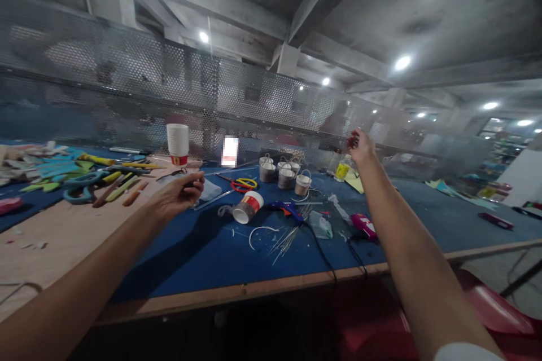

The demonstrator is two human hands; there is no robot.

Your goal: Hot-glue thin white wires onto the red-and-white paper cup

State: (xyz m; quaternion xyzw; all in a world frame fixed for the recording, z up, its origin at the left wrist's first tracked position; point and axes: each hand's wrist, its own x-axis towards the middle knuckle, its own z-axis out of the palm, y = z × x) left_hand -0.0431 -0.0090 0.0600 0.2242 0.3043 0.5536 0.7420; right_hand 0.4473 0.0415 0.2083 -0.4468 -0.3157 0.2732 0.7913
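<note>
From my end: big blue work table fills the view, mesh partition running along its far edge. Clutter sits mid-table.

Left side — pile of coloured foam offcuts and an upright stack of paper cups near the mesh.

Centre — cluster of small grey buckets with wire handles, yellow-handled scissors just in front of them, a blue glue gun with its cord trailing off the near edge, loose wires and a clear bag beside it.

A single paper cup lies on its side between the scissors and the glue gun, mouth toward me. It's the nearest thing to the left hand, which hangs just above the table beside a clear flat sheet, fingers loosely curled, pinched on nothing I can see.

Right hand is raised well above the table near the mesh, fingertips bunched; whether something small is pinched there I can't tell — too blurred.

Handling call on the cup: very light, thin wall, crushes easily, and it'll roll while it's lying down. I'd take it around the body near the rolled rim, where it's stiffest, with light pressure only. The buckets look equally light; the wire handle is the obvious pick point.
</note>
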